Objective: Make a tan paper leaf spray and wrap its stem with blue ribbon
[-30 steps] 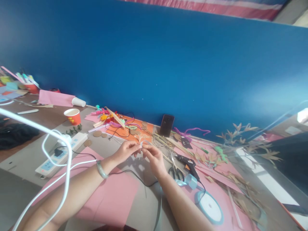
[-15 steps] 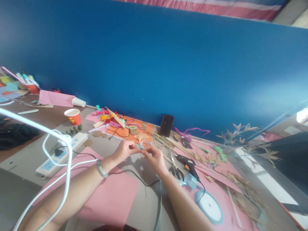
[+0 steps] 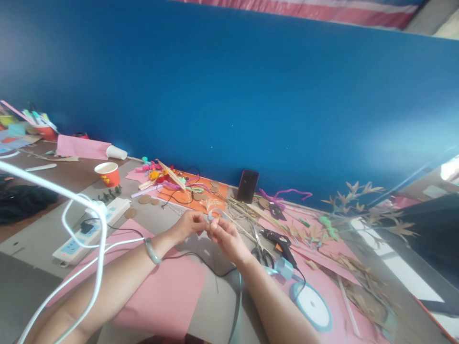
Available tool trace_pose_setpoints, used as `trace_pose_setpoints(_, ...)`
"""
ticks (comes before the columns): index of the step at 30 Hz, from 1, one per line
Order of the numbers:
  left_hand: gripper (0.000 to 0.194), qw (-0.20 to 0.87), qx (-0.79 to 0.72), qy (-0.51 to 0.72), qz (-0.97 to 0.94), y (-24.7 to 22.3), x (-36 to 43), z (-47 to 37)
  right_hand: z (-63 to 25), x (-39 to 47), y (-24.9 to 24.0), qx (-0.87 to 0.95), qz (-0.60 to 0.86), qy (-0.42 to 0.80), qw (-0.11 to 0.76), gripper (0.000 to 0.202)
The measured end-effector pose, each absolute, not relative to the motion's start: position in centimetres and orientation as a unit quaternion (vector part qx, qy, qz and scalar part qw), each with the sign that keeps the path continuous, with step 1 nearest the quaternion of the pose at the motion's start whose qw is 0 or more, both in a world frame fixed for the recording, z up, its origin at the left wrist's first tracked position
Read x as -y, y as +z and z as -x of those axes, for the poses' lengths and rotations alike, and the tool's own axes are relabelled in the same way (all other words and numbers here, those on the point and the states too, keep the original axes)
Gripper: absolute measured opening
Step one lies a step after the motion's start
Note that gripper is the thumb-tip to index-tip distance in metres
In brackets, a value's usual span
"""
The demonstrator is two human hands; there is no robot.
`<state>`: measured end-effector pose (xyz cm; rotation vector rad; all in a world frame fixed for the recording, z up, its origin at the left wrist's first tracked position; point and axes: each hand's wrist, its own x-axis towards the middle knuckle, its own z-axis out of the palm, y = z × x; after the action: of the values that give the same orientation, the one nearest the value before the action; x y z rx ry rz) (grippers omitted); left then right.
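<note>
Counted, by a clock centred on the meeting fingertips: two bare hands, the left hand (image 3: 188, 224) entering from 8 o'clock, the right hand (image 3: 229, 239) from 5; one pale loop (image 3: 217, 211); one bangle (image 3: 152, 252) on the left wrist; one pair of scissors (image 3: 264, 254) toward 4; one black glue gun (image 3: 283, 244) between 3 and 4; one white spool (image 3: 317, 315) farther out at 4, near one coil of light-blue ribbon (image 3: 285, 268); one dark phone (image 3: 248, 186) between 1 and 2, propped against the wall; one upright red cup (image 3: 112, 177) and three wooden discs (image 3: 144, 199) at 10; one white cup (image 3: 116, 152) on its side, just beyond; one power strip (image 3: 89, 234) at 9. Pinched with thumb and fingers of both hands: the near end of the loop, thin, whitish and curved, standing at 12 just above the fingertips. Noted a pale ribbon strip (image 3: 239, 301) hanging at 5; could not tell any join with the loop. Recorded beneath: a grey tabletop (image 3: 211, 306), pink paper (image 3: 158, 296) at 7, orange paper (image 3: 179, 197) at 11, dried branches (image 3: 355, 196) between 2 and 3. Closed off at 12 by a plain blue wall (image 3: 229, 95), with striped cloth (image 3: 304, 10) above.
</note>
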<state>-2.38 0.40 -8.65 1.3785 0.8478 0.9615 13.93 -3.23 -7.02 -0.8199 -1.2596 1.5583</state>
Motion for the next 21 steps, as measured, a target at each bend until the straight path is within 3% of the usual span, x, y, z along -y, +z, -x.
trace_pose_setpoints(7, 0.048, 0.543, -0.37, 0.447, -0.607, -7.4, 0.0, 2.6, -13.7, 3.2, -7.1, 0.53, 0.375, 0.557, 0.518, 0.028)
trace_pose_setpoints(13, 0.046, 0.491, -0.31, 0.381, -0.72, -6.8, 1.0, 2.6, -13.3, 4.1, -6.3, 0.667, 0.452, 0.412, 0.427, 0.038)
trace_pose_setpoints(21, 0.041, 0.632, -0.242, 0.322, -0.662, -5.5, 1.3, 3.5, -13.7, 4.0, -6.5, 0.612, 0.379, 0.542, 0.434, 0.044)
